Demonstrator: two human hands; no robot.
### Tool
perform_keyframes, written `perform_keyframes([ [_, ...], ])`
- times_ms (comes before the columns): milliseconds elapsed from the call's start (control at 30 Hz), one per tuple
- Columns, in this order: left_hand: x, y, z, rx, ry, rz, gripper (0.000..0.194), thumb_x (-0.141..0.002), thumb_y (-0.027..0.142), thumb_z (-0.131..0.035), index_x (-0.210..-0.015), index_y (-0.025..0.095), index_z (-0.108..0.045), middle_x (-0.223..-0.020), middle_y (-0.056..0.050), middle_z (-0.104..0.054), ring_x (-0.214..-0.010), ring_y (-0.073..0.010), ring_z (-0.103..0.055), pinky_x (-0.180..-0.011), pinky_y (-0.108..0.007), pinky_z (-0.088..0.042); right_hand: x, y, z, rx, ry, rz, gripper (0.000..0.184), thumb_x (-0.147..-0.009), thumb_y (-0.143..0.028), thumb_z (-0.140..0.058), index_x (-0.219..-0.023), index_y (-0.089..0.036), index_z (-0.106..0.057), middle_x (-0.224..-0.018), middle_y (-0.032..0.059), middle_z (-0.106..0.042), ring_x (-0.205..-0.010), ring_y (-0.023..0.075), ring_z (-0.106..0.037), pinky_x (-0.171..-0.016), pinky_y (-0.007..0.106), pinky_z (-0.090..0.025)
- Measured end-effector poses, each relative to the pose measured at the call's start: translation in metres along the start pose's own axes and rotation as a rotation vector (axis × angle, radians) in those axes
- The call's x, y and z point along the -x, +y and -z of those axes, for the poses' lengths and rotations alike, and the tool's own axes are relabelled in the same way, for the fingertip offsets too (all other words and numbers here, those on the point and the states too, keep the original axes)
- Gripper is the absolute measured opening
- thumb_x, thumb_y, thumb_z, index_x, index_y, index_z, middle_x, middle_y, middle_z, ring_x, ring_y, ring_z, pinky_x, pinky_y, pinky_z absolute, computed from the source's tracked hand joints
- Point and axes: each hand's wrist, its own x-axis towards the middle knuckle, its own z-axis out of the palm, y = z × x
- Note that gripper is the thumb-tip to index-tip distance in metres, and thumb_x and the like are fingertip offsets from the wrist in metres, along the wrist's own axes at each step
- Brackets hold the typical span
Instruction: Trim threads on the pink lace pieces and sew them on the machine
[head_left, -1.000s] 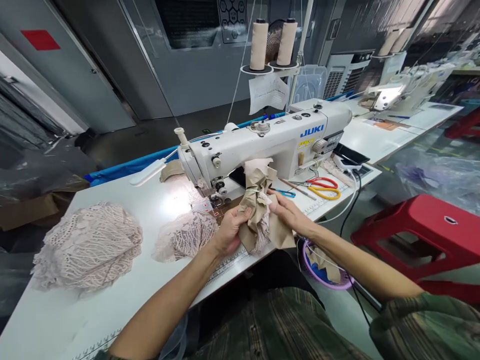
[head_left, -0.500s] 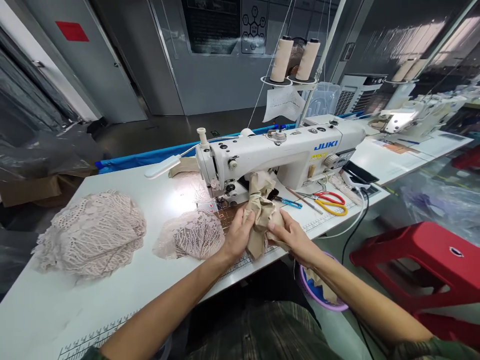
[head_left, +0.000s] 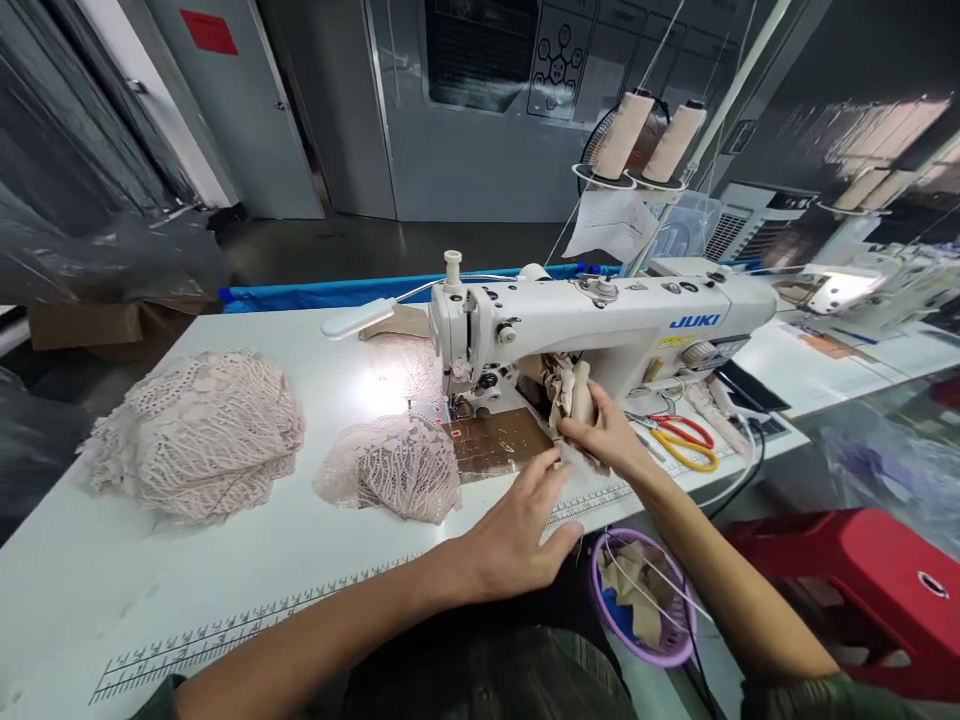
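Note:
Under the arm of the white sewing machine (head_left: 622, 315), my right hand (head_left: 604, 428) grips a bunched piece of beige fabric (head_left: 570, 392). My left hand (head_left: 525, 530) is in front of the machine bed, thumb and fingers apart, holding nothing. It is slightly smeared by motion. Left of the needle area lies a small lace piece (head_left: 409, 468), partly folded on the tabletop. Farther left sits a larger heap of pinkish lace (head_left: 217, 435).
Scissors with red and yellow handles (head_left: 686, 445) lie right of my right hand. A purple basket (head_left: 679, 655) with beige scraps hangs low by the table edge. A red stool (head_left: 862, 560) stands at right. Thread cones (head_left: 622, 135) rise behind the machine.
My left hand has let go of the beige fabric and moved down, its fingers spreading. My right hand has carried the fabric back under the machine arm. The view has shifted.

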Motion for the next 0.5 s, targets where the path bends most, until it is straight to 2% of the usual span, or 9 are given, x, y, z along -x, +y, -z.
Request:
perform_keyframes([
  [100, 0.008, 0.013, 0.009, -0.109, -0.047, -0.099, 0.049, -0.086, 0.027, -0.057, -0.133, 0.014, -0.052, -0.151, -0.019, -0.033, -0.137, -0.0331, -0.038, -0.113, -0.048, -0.037, -0.035, 0.0, -0.006, 0.248, 0.052, 0.073, 0.067, -0.067, -0.04, -0.068, -0.127, -0.016, -0.05, -0.104, 0.0109, -0.064, -0.089, 0.0299, -0.06, -0.081, 0.042, -0.048],
  [167, 0.014, 0.014, 0.024, -0.23, -0.043, -0.137, 0.043, -0.088, 0.026, -0.056, -0.129, 0.013, -0.055, -0.15, -0.019, -0.035, -0.136, -0.0337, -0.039, -0.112, -0.05, -0.037, -0.058, 0.002, -0.013, 0.419, 0.091, 0.158, 0.06, -0.071, -0.043, -0.065, -0.121, -0.011, -0.054, -0.106, 0.0174, -0.063, -0.095, 0.0344, -0.059, -0.083, 0.045, -0.047],
  [233, 0.022, 0.007, 0.044, -0.369, 0.001, -0.109, 0.04, -0.091, 0.027, -0.053, -0.129, 0.014, -0.055, -0.15, -0.017, -0.037, -0.136, -0.0332, -0.039, -0.113, -0.052, -0.033, -0.078, 0.006, -0.02, 0.577, 0.123, 0.229, 0.051, -0.077, -0.047, -0.06, -0.113, -0.01, -0.059, -0.107, 0.0223, -0.063, -0.103, 0.0397, -0.056, -0.089, 0.05, -0.044],
  [300, 0.031, -0.005, 0.071, -0.503, 0.056, 0.004, 0.041, -0.094, 0.033, -0.048, -0.131, 0.016, -0.052, -0.149, -0.015, -0.039, -0.135, -0.0332, -0.039, -0.114, -0.055, -0.029, -0.09, 0.01, -0.024, 0.682, 0.14, 0.285, 0.047, -0.082, -0.051, -0.056, -0.106, -0.011, -0.062, -0.105, 0.0238, -0.063, -0.109, 0.0434, -0.052, -0.094, 0.057, -0.038],
  [367, 0.036, -0.021, 0.1, -0.645, 0.1, 0.197, 0.044, -0.096, 0.037, -0.042, -0.132, 0.013, -0.05, -0.147, -0.018, -0.04, -0.133, -0.035, -0.04, -0.111, -0.056, -0.031, -0.091, 0.009, -0.027, 0.746, 0.154, 0.322, 0.048, -0.085, -0.054, -0.053, -0.104, -0.011, -0.063, -0.106, 0.0252, -0.062, -0.111, 0.0463, -0.048, -0.095, 0.064, -0.032],
  [433, 0.032, -0.036, 0.127, -0.76, 0.119, 0.381, 0.046, -0.096, 0.037, -0.038, -0.133, 0.011, -0.048, -0.144, -0.02, -0.043, -0.128, -0.0359, -0.044, -0.106, -0.056, -0.035, -0.084, 0.005, -0.03, 0.801, 0.156, 0.339, 0.051, -0.088, -0.054, -0.048, -0.106, -0.01, -0.063, -0.108, 0.0273, -0.06, -0.112, 0.049, -0.045, -0.091, 0.068, -0.03],
  [500, 0.019, -0.053, 0.149, -0.837, 0.122, 0.482, 0.042, -0.095, 0.036, -0.037, -0.126, 0.01, -0.05, -0.126, -0.019, -0.055, -0.113, -0.0332, -0.054, -0.098, -0.051, -0.042, -0.074, 0.0, -0.036, 0.845, 0.145, 0.372, 0.05, -0.09, -0.05, -0.045, -0.111, -0.008, -0.062, -0.112, 0.0286, -0.057, -0.112, 0.0499, -0.043, -0.089, 0.068, -0.031],
])
